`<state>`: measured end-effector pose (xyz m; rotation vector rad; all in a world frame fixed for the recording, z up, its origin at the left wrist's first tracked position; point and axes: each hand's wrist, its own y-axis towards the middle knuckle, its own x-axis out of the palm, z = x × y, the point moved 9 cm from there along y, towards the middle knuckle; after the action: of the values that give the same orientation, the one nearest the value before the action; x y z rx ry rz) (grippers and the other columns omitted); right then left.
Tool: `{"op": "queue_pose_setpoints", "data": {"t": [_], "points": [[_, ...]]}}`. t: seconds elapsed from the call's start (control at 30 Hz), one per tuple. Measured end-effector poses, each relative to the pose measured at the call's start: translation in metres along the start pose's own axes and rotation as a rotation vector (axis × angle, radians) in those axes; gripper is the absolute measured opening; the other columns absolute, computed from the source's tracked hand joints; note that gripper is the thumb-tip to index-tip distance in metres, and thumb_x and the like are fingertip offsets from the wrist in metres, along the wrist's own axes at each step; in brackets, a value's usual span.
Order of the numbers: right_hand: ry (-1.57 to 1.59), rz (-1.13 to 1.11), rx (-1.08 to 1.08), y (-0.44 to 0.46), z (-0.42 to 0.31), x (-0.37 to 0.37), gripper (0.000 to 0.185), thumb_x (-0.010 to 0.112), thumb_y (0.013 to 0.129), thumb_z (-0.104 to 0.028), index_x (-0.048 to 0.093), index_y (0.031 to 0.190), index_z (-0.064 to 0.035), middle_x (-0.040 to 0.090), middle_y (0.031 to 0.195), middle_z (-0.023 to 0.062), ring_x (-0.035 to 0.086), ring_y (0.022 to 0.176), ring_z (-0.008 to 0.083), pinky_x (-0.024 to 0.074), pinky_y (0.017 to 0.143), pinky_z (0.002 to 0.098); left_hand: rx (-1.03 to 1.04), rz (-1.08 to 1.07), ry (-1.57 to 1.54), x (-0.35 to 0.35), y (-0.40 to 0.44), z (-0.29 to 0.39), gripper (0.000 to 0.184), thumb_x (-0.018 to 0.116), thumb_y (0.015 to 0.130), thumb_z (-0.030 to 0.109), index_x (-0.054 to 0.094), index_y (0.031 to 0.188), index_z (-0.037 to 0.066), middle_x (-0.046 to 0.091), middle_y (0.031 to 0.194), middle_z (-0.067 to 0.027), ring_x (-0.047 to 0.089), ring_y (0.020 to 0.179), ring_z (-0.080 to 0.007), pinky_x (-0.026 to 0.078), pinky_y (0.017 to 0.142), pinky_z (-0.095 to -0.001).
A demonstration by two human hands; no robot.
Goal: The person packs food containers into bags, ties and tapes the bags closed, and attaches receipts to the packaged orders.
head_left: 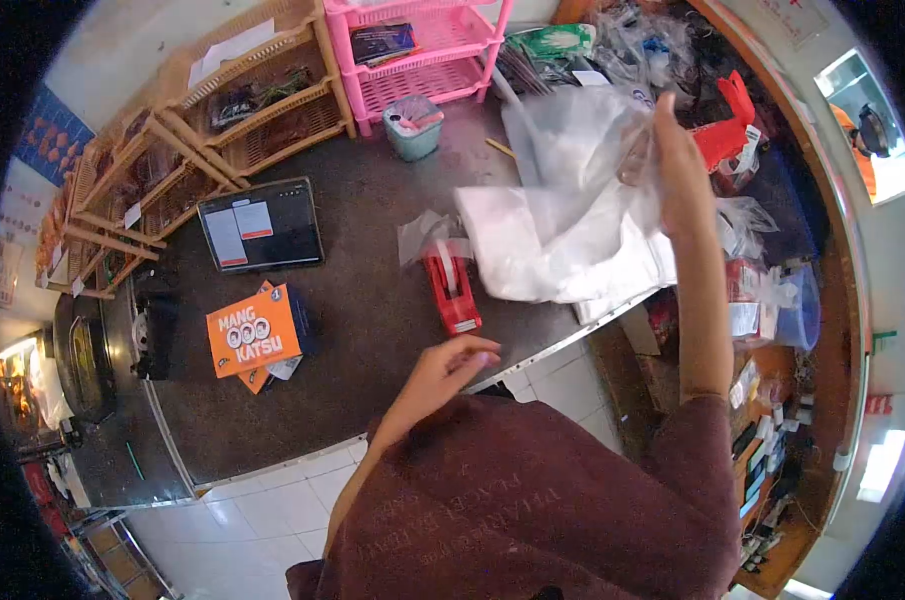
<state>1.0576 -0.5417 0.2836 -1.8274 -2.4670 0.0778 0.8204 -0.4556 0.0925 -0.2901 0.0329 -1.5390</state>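
Note:
My right hand point(673, 160) is raised at the right of the counter, holding a translucent plastic bag point(583, 130) that hangs to its left. White plastic bags point(533, 250) lie beneath it along the counter's edge. My left hand point(443, 375) hovers by the front edge with its fingers loosely bent, holding nothing that shows. Just beyond its fingertips stands a red tape dispenser point(452, 290). Orange boxes point(258, 335) marked "MANG KATSU" are stacked to the left, below a tablet point(263, 225).
Tan rack baskets point(243, 110) stand at the back left, beside a pink shelf point(423, 85). A blue-green container point(413, 128) is in front of the shelf. More plastic bags point(653, 50) and a red item point(725, 130) lie at the back right.

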Motion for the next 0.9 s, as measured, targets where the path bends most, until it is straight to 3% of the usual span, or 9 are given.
{"op": "queue_pose_setpoints", "data": {"t": [0.1,0.2,0.33,0.4,0.43,0.57,0.63,0.73,0.9], "points": [[0.156,-0.393,-0.137,-0.040,-0.041,0.027,0.024,0.048,0.087,-0.030,0.052,0.078,-0.0084,0.045,0.057,-0.0027,0.040,0.046,0.0078,0.0317,0.044,0.0213,0.067,-0.214,-0.177,0.024,0.021,-0.011,0.028,0.051,0.085,0.011,0.048,0.111,0.000,0.054,0.108,-0.0089,0.050,0.102,-0.0143,0.039,0.087,-0.0275],[0.584,-0.459,0.011,-0.074,-0.041,0.029,0.026,0.048,0.087,-0.036,0.048,0.073,-0.0139,0.042,0.053,-0.0030,0.040,0.046,0.0098,0.0329,0.045,0.0246,0.241,-0.315,-0.312,0.030,0.043,-0.017,0.044,0.055,0.083,0.015,0.038,0.121,0.000,0.044,0.120,-0.0083,0.041,0.112,-0.0143,0.033,0.094,-0.0300],[0.387,-0.158,-0.016,-0.115,-0.008,-0.003,0.025,0.046,0.087,-0.040,0.045,0.081,-0.0164,0.041,0.054,-0.0032,0.040,0.042,0.0093,0.0322,0.036,0.0253,0.290,-0.413,-0.660,0.030,0.060,-0.009,0.036,0.058,0.082,0.018,0.042,0.110,0.003,0.046,0.107,-0.0060,0.043,0.102,-0.0153,0.036,0.084,-0.0300],[0.827,-0.319,0.110,-0.121,0.043,-0.004,0.030,0.045,0.086,-0.044,0.047,0.088,-0.0141,0.046,0.063,-0.0018,0.049,0.058,0.0101,0.0349,0.037,0.0245,0.321,-0.570,-0.922,0.037,0.048,0.015,0.032,0.059,0.081,0.019,0.044,0.105,0.004,0.046,0.101,-0.0048,0.043,0.096,-0.0158,0.038,0.079,-0.0300],[0.703,0.034,0.208,-0.129,0.070,-0.021,0.023,0.044,0.088,-0.037,0.049,0.089,-0.0148,0.040,0.055,-0.0045,0.037,0.044,0.0061,0.0307,0.035,0.0179,0.330,-0.671,-1.059,0.041,0.037,0.029,0.031,0.059,0.080,0.020,0.045,0.102,0.005,0.047,0.098,-0.0042,0.044,0.094,-0.0161,0.039,0.076,-0.0300],[0.671,0.531,0.328,-0.187,0.140,-0.085,0.021,0.051,0.085,-0.037,0.055,0.088,-0.0160,0.055,0.070,-0.0029,0.052,0.060,0.0098,0.0425,0.054,0.0217,0.312,-1.144,-1.457,0.042,-0.017,0.066,0.025,0.062,0.078,0.024,0.048,0.091,0.007,0.048,0.085,-0.0019,0.046,0.083,-0.0171,0.042,0.066,-0.0300],[0.753,0.605,0.319,-0.214,0.198,-0.130,0.024,0.051,0.084,-0.035,0.056,0.093,-0.0134,0.059,0.081,0.0003,0.057,0.071,0.0126,0.0465,0.065,0.0266,0.185,-0.824,-1.188,0.038,-0.008,0.043,0.022,0.060,0.080,0.024,0.046,0.072,0.010,0.038,0.066,0.0015,0.039,0.064,-0.0146,0.037,0.051,-0.0279],[0.756,0.589,0.177,-0.253,0.179,-0.154,0.026,0.051,0.085,-0.034,0.056,0.094,-0.0098,0.060,0.085,0.0018,0.057,0.076,0.0143,0.0466,0.070,0.0293,-0.105,-0.300,-0.748,0.029,0.013,-0.002,0.019,0.057,0.082,0.023,0.051,0.074,0.007,0.048,0.072,-0.0017,0.047,0.063,-0.0158,0.042,0.053,-0.0280],[0.850,0.754,0.063,-0.267,0.221,-0.225,0.022,0.051,0.085,-0.031,0.055,0.088,-0.0099,0.058,0.074,0.0008,0.056,0.065,0.0137,0.0456,0.060,0.0269,-0.151,-0.252,-0.544,0.044,0.032,-0.020,0.019,0.056,0.083,0.020,0.057,0.082,0.002,0.058,0.081,-0.0088,0.057,0.068,-0.0199,0.047,0.063,-0.0310]]}}
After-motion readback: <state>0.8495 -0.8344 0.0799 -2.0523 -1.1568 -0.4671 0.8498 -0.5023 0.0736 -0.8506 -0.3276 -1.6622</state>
